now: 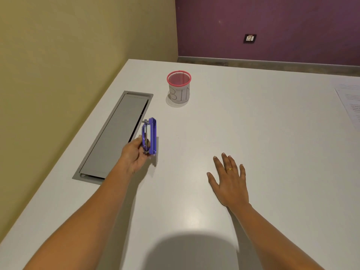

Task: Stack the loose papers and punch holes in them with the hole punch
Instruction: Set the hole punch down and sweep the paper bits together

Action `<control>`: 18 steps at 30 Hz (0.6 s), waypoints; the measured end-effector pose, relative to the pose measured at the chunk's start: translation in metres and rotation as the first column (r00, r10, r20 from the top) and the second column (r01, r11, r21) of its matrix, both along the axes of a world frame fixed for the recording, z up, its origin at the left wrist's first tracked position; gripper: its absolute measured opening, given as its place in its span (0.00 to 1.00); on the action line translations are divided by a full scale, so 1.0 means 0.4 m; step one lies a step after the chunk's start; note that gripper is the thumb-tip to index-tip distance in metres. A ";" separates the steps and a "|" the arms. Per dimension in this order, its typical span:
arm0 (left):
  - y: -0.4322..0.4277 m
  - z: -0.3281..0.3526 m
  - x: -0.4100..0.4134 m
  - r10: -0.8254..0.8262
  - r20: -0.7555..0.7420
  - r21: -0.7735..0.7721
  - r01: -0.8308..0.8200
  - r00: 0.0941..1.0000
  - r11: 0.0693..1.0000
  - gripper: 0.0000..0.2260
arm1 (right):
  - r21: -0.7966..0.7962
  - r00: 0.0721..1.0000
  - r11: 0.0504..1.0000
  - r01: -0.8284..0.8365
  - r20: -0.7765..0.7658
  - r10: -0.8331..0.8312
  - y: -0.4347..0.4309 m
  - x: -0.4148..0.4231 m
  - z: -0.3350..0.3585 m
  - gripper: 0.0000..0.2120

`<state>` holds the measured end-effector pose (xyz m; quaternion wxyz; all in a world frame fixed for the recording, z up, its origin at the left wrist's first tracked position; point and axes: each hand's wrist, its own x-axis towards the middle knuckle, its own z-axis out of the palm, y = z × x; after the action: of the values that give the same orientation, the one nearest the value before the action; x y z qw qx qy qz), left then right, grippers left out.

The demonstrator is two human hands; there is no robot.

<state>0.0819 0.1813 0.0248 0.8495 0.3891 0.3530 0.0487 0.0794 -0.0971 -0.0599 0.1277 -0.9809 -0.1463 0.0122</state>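
My left hand (134, 153) grips the near end of a purple hole punch (150, 135), which is tipped on its side just above the white table (194, 201), beside the grey hatch. To the right, my right hand (229, 179) hovers flat over the table with fingers spread, holding nothing; a gold ring is on one finger. Printed papers (350, 106) lie at the table's far right edge, partly cut off by the frame, well away from both hands.
A small pink mesh bin (178, 86) with a "BIN" label stands at the back of the table. A long grey cable hatch (115, 135) is set into the table at the left, near the yellow wall. The purple wall is behind.
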 end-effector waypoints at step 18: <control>0.066 -0.063 0.025 0.233 -0.351 0.878 0.232 0.907 0.418 0.12 | -0.024 1.000 1.000 -0.005 -0.016 0.004 -0.001 0.002 0.003 0.28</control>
<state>0.0917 0.2077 -0.0005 0.4056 0.7852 0.4444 0.1464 0.0802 -0.0974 -0.0586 0.1171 -0.9819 -0.1474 0.0219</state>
